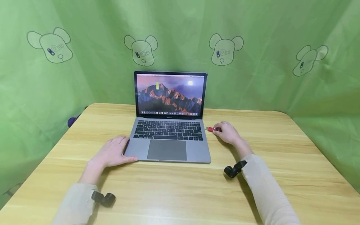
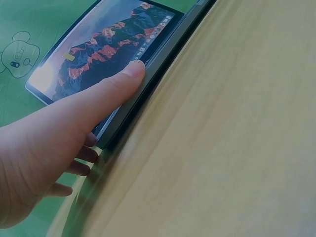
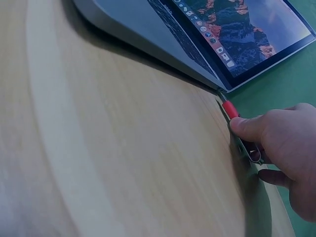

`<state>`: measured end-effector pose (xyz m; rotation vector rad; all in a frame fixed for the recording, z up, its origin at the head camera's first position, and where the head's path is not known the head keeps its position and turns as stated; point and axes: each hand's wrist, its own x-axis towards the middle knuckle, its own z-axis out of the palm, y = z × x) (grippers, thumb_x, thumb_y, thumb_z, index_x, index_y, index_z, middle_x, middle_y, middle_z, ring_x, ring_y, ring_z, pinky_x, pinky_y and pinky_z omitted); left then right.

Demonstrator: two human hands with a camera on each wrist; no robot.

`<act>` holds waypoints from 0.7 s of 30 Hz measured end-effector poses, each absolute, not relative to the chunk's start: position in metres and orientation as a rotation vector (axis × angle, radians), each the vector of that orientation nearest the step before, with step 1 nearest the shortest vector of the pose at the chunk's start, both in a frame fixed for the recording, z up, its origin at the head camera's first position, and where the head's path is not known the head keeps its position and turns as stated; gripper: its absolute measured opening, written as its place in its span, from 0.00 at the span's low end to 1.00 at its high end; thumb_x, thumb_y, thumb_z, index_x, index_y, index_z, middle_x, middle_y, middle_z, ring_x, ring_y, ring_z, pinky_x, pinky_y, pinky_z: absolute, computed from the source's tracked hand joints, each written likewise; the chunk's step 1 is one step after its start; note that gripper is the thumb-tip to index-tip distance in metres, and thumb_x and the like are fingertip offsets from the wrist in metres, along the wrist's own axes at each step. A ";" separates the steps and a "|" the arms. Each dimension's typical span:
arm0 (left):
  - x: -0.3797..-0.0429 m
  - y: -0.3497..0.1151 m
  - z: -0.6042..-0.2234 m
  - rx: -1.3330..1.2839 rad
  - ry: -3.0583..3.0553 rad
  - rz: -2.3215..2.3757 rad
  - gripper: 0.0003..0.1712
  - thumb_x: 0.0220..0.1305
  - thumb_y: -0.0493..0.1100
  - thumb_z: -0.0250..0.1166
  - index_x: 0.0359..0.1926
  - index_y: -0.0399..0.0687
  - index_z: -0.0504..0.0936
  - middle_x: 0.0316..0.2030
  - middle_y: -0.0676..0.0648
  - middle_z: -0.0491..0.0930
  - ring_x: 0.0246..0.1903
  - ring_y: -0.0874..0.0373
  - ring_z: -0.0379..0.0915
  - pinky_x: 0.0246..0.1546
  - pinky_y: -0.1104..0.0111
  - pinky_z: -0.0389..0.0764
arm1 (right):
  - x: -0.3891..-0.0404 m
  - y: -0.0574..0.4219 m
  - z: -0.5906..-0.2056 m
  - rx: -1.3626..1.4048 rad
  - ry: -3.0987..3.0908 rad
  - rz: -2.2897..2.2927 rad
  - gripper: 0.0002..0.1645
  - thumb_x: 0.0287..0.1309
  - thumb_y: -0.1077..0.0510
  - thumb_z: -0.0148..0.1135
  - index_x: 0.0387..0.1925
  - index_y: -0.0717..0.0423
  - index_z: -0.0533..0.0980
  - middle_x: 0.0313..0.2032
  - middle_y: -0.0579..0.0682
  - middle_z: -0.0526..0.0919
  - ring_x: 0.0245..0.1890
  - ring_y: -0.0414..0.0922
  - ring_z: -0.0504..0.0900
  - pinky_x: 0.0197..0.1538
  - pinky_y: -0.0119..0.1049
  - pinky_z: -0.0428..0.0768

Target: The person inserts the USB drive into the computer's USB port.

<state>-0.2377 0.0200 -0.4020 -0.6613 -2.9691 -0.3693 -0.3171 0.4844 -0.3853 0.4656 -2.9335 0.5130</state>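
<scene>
An open silver laptop (image 1: 167,150) sits on the wooden table, its screen lit with a mountain picture. My left hand (image 1: 112,152) rests at its front left corner, thumb (image 2: 129,74) laid along the front edge and the other fingers spread along the left side. Beside the laptop's right edge, my right hand (image 1: 228,133) pinches a red USB flash drive (image 1: 210,129) between thumb and fingers. The drive's metal plug points at the laptop's side, with a small gap in the head view. A ring (image 3: 255,156) shows at the drive's back end; fingers hide part of it.
The wooden table (image 1: 168,193) extends around the laptop. A green curtain (image 1: 180,18) with printed bear heads hangs behind and at both sides. Black wrist cameras (image 1: 234,169) are fixed at both sleeves. Something dark purple (image 1: 72,121) shows beyond the table's left edge.
</scene>
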 end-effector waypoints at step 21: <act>-0.239 0.020 -0.404 -0.667 -2.961 -0.377 0.64 0.44 0.80 0.55 0.64 0.29 0.61 0.59 0.31 0.66 0.59 0.36 0.61 0.60 0.44 0.60 | -0.322 0.483 -0.389 0.567 -2.884 0.552 0.14 0.58 0.60 0.60 0.42 0.66 0.78 0.40 0.61 0.78 0.45 0.59 0.73 0.54 0.55 0.68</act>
